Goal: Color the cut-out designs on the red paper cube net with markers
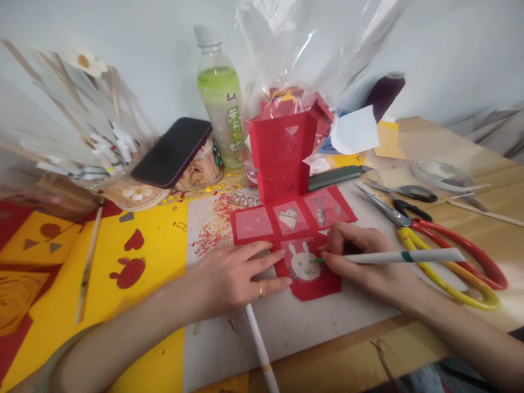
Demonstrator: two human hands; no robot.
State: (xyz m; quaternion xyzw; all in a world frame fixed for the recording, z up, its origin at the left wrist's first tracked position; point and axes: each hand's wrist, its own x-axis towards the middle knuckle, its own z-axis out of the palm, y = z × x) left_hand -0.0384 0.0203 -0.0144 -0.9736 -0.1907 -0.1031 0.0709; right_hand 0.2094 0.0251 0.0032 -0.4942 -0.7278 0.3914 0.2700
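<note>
A red paper box template (319, 291) with clear film windows lies on a grey board, one tall panel folded upright. One window shows a white rabbit shape (303, 267) with green marks for eyes and a mouth drawn on it. My right hand (360, 254) pinches a white felt-tip pen (434, 255) with a green band, and its green tip touches the rabbit's face. Flat on the template's left edge rests my left hand (233, 273), fingers spread and holding nothing. Another white pen (257, 341) lies under that hand, partly hidden.
Red-and-yellow-handled scissors (409, 224) lie to the right, black-handled scissors (415, 192) beyond. Behind stand a drink bottle (221, 103), a phone (174, 150) propped on pots, and a plastic bag (311, 49) of paper scraps. Yellow paper (164, 305) with red cutouts (130, 272) is left.
</note>
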